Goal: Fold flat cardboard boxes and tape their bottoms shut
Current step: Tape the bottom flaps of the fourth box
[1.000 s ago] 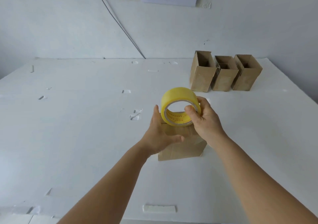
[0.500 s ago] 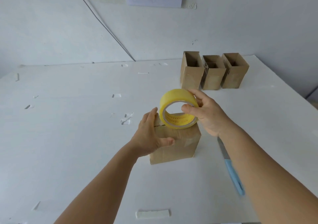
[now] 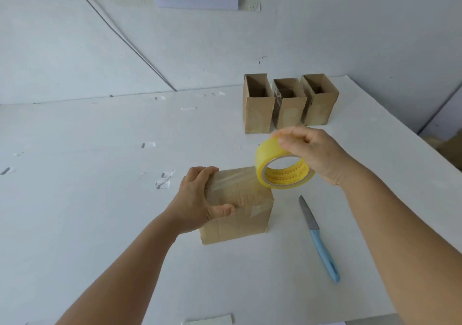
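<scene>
A small brown cardboard box (image 3: 240,209) stands bottom-up on the white table (image 3: 100,199), with clear tape stretched across its top face. My left hand (image 3: 200,199) grips the box's left edge, fingers over the top and thumb on the near side. My right hand (image 3: 312,152) holds a yellow roll of clear tape (image 3: 280,169) just above the box's far right corner. A strip of tape runs from the roll down onto the box.
A knife with a blue handle (image 3: 320,239) lies on the table right of the box. Three open folded boxes (image 3: 287,105) stand in a row at the back right. Small white scraps (image 3: 163,179) dot the table. A cable (image 3: 125,42) runs down the wall.
My right hand has pulled the tape roll to the right and across the box, laying tape over its top. My left hand has shifted to grip the box's left edge. The knife has come into view.
</scene>
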{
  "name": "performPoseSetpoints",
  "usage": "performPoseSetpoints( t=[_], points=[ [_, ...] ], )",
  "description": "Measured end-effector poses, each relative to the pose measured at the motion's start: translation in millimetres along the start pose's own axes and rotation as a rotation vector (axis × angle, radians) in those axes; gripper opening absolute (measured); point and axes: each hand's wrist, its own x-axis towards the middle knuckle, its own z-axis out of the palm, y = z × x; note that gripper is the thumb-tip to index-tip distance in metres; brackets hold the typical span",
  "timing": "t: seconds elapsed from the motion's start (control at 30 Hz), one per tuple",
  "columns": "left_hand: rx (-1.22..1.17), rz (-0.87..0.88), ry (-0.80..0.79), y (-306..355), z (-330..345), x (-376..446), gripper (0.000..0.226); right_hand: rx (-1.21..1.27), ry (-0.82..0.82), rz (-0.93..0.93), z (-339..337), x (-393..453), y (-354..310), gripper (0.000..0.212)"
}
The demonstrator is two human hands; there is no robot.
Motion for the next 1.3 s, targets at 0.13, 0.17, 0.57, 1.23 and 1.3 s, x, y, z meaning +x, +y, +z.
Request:
performPoseSetpoints(
  t=[0.13, 0.17, 0.57, 1.23, 1.3],
  points=[
    [-0.018, 0.003, 0.012, -2.3, -0.7, -1.0, 0.093, -0.077, -0.019, 0.029, -5.9, 0.6, 0.8, 0.013],
    [-0.017, 0.008, 0.013, -2.4, -0.6, -0.9, 0.093, -0.096, -0.018, 0.043, -7.3, -0.4, 3.8, 0.013],
    [-0.021, 0.004, 0.006, -1.4, 0.1, -2.1, 0.100, -0.149, -0.017, 0.109, -8.6, -4.0, 20.2, 0.015],
    [0.772, 0.225, -0.317, 71.1, 32.5, 33.6, 0.109, -0.160, -0.027, 0.136, 0.8, -7.2, 29.2, 0.020],
    [0.764, 0.284, -0.275, 80.7, 46.6, 40.5, 0.108, -0.189, -0.018, 0.125, -0.7, -7.0, 31.3, 0.021]
  ],
)
